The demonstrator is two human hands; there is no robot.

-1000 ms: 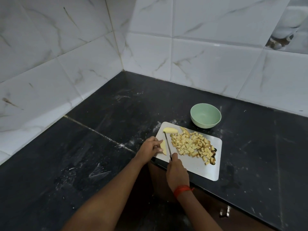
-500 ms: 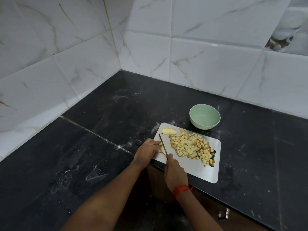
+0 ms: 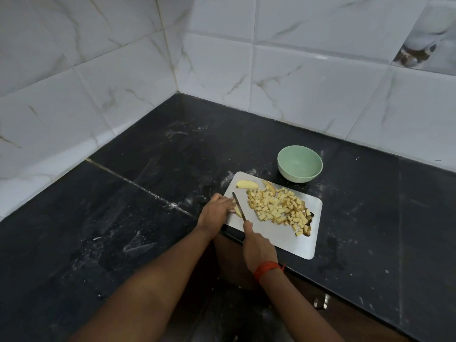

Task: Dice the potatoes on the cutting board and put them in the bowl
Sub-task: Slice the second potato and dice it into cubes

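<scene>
Step in hand: cutting the potato piece (image 3: 237,210) at the left edge of the cutting board (image 3: 278,239), by the look of it.
Doing it well: tuck the fingertips back from the blade, bring the knife (image 3: 238,206) straight down in even strips, then turn the strips and cross-cut them to match the cubes already made. The piece is small and mostly hidden, so short, slow strokes seem safest.
Left hand (image 3: 216,211): reaches in from the left, fingers curled down over the potato piece, pinning it to the board just beside the blade.
Right hand (image 3: 257,245): fingers wrapped round the knife handle, blade pointing away from the body; a red thread band (image 3: 267,267) circles the wrist.
Diced potato (image 3: 278,208): a loose heap on the middle and right of the board, apart from the knife.
Uncut wedges (image 3: 247,184): two lie at the board's far edge.
Bowl (image 3: 296,177): pale green, on the dark tabletop (image 3: 148,218) just beyond the board, with no potato in it.
Progress: most of the dicing looks done; the transfer has not started.
</scene>
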